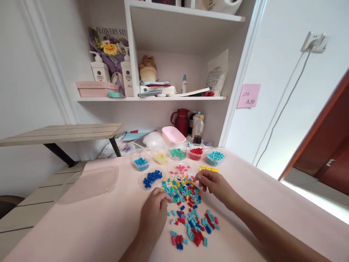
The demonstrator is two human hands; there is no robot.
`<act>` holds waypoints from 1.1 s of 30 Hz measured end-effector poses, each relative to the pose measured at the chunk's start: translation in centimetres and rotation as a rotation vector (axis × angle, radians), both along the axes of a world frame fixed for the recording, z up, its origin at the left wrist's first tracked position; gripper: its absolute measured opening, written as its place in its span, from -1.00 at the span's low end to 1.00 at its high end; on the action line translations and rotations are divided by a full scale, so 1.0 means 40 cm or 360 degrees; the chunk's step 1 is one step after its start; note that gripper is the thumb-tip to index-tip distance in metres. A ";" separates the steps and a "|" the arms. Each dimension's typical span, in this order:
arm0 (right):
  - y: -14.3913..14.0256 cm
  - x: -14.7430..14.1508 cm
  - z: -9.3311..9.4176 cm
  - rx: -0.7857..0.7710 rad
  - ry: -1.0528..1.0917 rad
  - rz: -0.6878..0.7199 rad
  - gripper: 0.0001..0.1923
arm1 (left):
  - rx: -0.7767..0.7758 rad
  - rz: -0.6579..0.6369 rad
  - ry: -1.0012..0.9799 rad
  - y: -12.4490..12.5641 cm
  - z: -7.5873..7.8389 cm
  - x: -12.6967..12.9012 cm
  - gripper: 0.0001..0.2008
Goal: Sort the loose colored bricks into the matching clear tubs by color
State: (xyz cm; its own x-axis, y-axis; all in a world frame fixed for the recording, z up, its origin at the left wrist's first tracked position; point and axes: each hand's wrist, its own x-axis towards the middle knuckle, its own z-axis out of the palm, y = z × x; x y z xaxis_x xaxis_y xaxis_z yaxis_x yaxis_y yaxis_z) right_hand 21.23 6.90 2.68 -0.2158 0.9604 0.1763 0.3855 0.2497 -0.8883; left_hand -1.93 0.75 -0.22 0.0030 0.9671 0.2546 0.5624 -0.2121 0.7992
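Around the heap of mixed bricks (pixel 182 191) on the pink bench (pixel 95 225), we work with both hands. Our left hand (pixel 154 211) rests at the near left edge of the heap, its fingers (pixel 165 198) curled together and touching the outermost bricks; we cannot tell whether a brick is pinched between them. Our right hand (pixel 214 183) reaches in at the far right edge of the heap, fingers (pixel 200 178) drawn together at the tips just above the bricks, and whether they grip one is too small to tell. Nearer to us than the heap lies a looser scatter of bricks (pixel 193 227) in red, blue and teal. Beyond the heap stand small clear tubs, each with one colour: blue tub (pixel 141 162), yellow tub (pixel 160 158), green tub (pixel 178 153), red tub (pixel 195 151) and teal tub (pixel 215 157). Just left of the heap sits a dish of dark blue bricks (pixel 152 178). Far left of the heap lies a clear lid (pixel 89 182). Behind the tubs stands a pink box (pixel 173 135).
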 end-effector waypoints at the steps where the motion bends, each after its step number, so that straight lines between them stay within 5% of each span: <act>1: -0.011 0.008 -0.008 0.0101 -0.0158 0.0009 -0.71 | 0.0025 -0.0037 0.0044 -0.002 0.004 0.003 -0.64; 7: -0.026 0.021 -0.004 0.0384 -0.0574 0.0197 -0.79 | 0.0031 -0.0085 0.0186 -0.001 0.012 0.010 -0.57; 14: -0.037 0.044 -0.004 0.0459 -0.0860 0.0348 -0.59 | -0.0013 -0.0062 0.0248 -0.003 0.012 0.008 -0.62; 25: -0.056 0.003 -0.015 0.0928 -0.0932 0.0396 -0.50 | 0.0069 -0.0063 0.0251 0.002 0.011 0.007 -0.58; 33: -0.068 -0.029 -0.045 0.0898 -0.0969 0.0503 -0.56 | 0.0071 -0.0045 0.0230 0.000 0.005 0.009 -0.54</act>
